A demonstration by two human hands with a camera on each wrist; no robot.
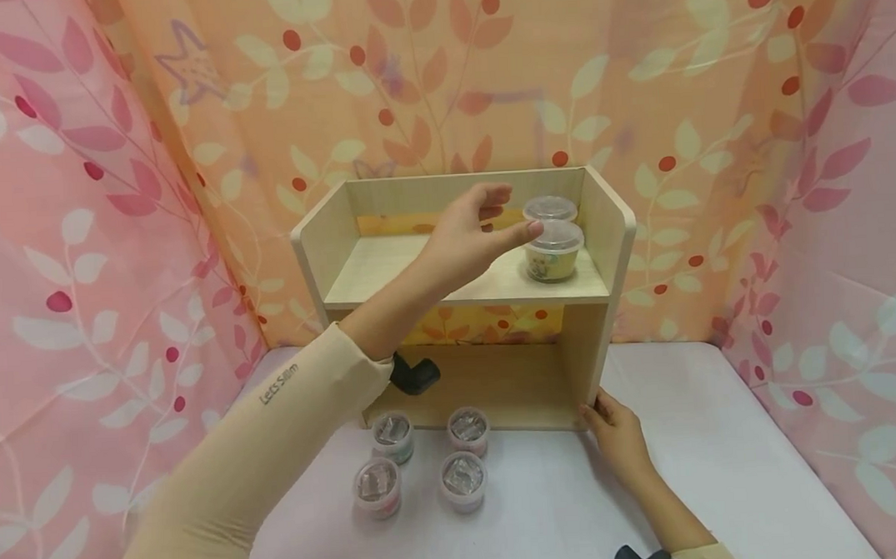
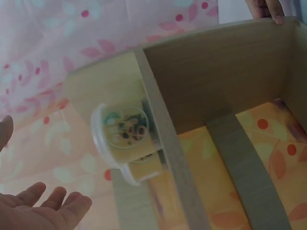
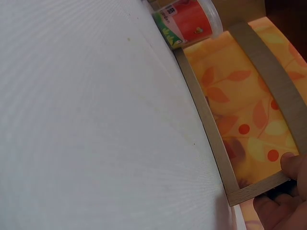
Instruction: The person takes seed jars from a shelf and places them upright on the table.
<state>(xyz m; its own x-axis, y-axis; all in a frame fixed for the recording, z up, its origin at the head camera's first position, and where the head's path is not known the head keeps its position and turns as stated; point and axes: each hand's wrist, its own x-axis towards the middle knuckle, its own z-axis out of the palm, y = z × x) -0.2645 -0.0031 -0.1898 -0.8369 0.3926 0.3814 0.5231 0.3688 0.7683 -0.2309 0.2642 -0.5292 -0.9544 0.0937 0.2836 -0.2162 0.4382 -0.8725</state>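
A small wooden two-level shelf [image 1: 612,247] stands on the white table [image 1: 726,467]. Two lidded plastic cups [image 1: 554,250] sit one behind the other at the right end of its upper board; the left wrist view shows the same cups [image 2: 125,139]. My left hand [image 1: 476,228] hovers open just left of the front cup, fingertips beside its lid, holding nothing; its fingers [image 2: 43,208] show spread in the left wrist view. My right hand [image 1: 612,427] grips the shelf's lower right front corner, thumb [image 3: 293,165] on the edge.
Several small lidded cups [image 1: 426,464] stand on the table in front of the shelf; one cup [image 3: 188,19] shows in the right wrist view. Leaf-patterned curtains [image 1: 79,245] enclose the table on three sides.
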